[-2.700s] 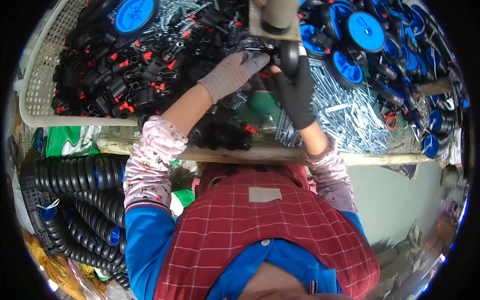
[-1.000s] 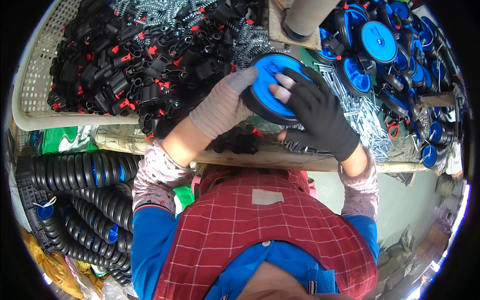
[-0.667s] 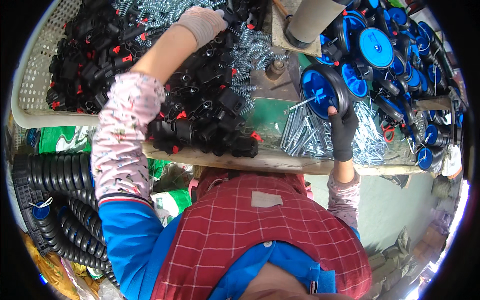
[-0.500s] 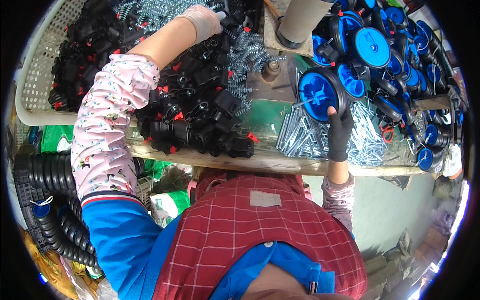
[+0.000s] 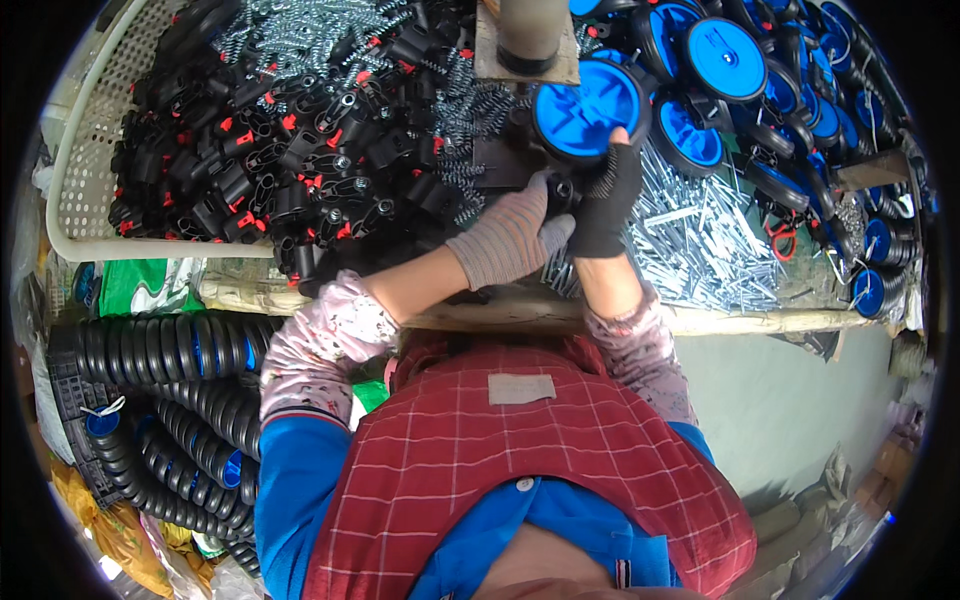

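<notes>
My right hand (image 5: pixel 608 200), in a black glove with bare fingertips, grips a blue wheel (image 5: pixel 575 118) with a black tyre, thumb on its rim. Close against it, my left hand (image 5: pixel 508 235) in a grey striped glove is closed on a black plastic bracket (image 5: pixel 564 192), held beside the wheel's lower edge. The two hands nearly touch. How the bracket and wheel meet is partly hidden by my fingers. Loose metal pins (image 5: pixel 700 245) lie heaped just right of my right hand. Black brackets with red tabs (image 5: pixel 330 150) are piled to my left.
A grey metal post (image 5: pixel 530 38) on a plate stands just beyond the wheel. Coil springs (image 5: pixel 310 45) lie over the brackets, by a pale perforated crate (image 5: pixel 90 170). More blue wheels (image 5: pixel 727 58) crowd the right. Red-handled scissors (image 5: pixel 782 240) lie near the pins. Stacked tyres (image 5: pixel 170 345) sit below left.
My left hand has come back from the far bracket pile to the wheel, with a bracket in it. My right hand has carried the wheel leftward and away from me, toward the post.
</notes>
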Available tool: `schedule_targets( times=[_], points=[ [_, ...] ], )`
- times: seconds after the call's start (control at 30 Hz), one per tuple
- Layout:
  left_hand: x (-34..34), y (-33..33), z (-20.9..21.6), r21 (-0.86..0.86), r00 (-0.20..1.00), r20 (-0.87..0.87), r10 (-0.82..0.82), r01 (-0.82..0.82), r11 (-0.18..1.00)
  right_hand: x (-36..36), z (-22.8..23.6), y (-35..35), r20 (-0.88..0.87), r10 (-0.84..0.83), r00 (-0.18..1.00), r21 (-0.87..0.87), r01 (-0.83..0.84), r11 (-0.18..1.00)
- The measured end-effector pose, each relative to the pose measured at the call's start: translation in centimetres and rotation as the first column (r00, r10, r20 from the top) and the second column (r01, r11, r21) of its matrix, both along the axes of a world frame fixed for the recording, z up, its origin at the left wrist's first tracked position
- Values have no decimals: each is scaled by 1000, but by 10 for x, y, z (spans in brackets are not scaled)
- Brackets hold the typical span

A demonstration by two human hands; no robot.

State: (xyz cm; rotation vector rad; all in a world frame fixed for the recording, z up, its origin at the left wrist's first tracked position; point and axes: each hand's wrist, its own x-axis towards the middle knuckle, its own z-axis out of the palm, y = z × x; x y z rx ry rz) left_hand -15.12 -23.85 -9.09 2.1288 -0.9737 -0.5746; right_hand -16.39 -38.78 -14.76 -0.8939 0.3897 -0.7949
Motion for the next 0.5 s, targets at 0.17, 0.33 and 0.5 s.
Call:
schedule_targets(
  times=[0.17, 0.33, 0.5],
  points=[
    [30, 5, -3, -141, 998, -69, -8, -2, 990, 3, 2, -16, -10, -280, 960, -483, 240, 842],
    [83, -10, 5, -129, 718, -650, 249, -427, 895, -13, 7, -38, -13, -111, 994, -182, 107, 977],
    [88, -12, 10, -133, 647, -735, 203, -431, 893, -27, 4, -26, -209, -190, 959, -473, 71, 878]
  ],
)
